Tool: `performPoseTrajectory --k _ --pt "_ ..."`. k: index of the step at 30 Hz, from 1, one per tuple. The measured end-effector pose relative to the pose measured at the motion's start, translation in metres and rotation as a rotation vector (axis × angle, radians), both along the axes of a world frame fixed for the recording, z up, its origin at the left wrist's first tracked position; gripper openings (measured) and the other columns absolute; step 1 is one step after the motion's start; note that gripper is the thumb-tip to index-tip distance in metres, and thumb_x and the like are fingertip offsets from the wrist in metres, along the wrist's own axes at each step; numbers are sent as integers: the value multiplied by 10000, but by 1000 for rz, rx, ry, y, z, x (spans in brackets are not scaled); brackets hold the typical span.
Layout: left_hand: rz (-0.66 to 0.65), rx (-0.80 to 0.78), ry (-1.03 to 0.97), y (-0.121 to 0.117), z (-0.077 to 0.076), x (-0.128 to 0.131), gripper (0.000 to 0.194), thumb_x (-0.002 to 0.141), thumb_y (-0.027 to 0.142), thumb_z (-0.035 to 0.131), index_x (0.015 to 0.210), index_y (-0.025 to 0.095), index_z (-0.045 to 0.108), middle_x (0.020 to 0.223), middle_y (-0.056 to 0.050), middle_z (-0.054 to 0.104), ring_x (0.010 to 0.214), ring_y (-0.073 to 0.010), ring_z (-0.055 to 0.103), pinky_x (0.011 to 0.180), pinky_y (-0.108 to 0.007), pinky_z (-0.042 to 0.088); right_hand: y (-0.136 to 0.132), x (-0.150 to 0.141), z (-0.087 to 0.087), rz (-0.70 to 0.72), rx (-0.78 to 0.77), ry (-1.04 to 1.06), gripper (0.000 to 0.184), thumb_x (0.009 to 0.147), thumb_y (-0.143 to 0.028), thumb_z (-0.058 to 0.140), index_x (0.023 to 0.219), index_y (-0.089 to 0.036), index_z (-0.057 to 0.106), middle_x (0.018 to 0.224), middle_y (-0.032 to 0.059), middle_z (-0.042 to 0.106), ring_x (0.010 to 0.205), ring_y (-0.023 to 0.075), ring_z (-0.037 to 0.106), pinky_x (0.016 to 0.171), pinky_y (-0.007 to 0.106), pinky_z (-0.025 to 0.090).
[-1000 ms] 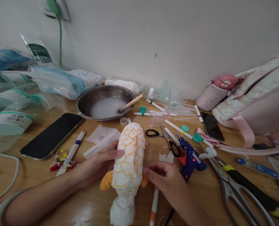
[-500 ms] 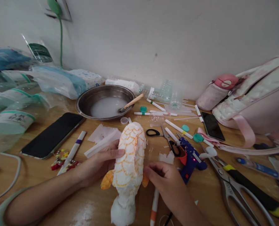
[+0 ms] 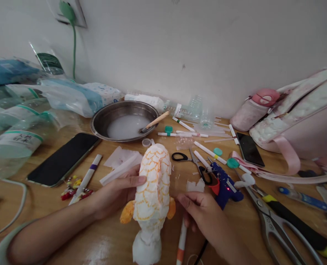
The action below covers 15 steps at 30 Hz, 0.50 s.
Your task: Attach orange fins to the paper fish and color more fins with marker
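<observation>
A white papered fish figure [image 3: 153, 184] with orange scale outlines stands tilted in front of me, an orange fin [image 3: 127, 212] on its left side and another orange fin [image 3: 171, 208] on its right. My left hand [image 3: 124, 189] is closed around its left side, with the thumb on top and the other fingers hidden behind. Just right of the right fin, my right hand [image 3: 199, 209] is held apart from the figure, fingers curled and thumb near the index finger; nothing shows between them. A marker [image 3: 182, 237] with an orange band lies below this hand.
A metal bowl [image 3: 97, 125] of cloudy liquid holds a wooden-handled brush [image 3: 157, 119]. Right of my right hand lie a blue glue gun [image 3: 225, 186] with a lit red light, small scissors [image 3: 192, 156] and large shears [image 3: 268, 221]. A phone [image 3: 64, 158] and plastic bottles [image 3: 17, 141] are at left.
My right hand has moved off the right fin, slightly to the right, so more of that fin shows. My left hand still holds the figure; the whole view has shifted slightly.
</observation>
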State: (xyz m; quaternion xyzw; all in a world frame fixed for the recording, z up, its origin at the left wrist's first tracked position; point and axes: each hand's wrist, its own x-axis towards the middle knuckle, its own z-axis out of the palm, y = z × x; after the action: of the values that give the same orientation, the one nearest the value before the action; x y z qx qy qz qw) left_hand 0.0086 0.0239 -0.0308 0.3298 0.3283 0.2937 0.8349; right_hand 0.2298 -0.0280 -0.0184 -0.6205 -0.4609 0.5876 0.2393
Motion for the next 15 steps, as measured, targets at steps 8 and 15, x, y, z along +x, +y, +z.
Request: performPoseTrajectory --k 8,15 --pt "10 -31 -13 -1 -3 -1 462 721 340 766 1138 207 617 1098 -70 696 1019 -295 623 832 -341 481 1 3 3 -193 104 -8 265 742 -435 468 584 -226 421 492 -74 417 413 70 364 384 188 249" --pt "-13 -60 -214 1 -9 -4 396 773 254 716 1162 222 649 1087 -61 723 977 -280 660 829 -356 515 5 15 7 -226 183 -21 324 757 -436 485 519 -244 377 421 -81 363 373 75 332 375 217 230"
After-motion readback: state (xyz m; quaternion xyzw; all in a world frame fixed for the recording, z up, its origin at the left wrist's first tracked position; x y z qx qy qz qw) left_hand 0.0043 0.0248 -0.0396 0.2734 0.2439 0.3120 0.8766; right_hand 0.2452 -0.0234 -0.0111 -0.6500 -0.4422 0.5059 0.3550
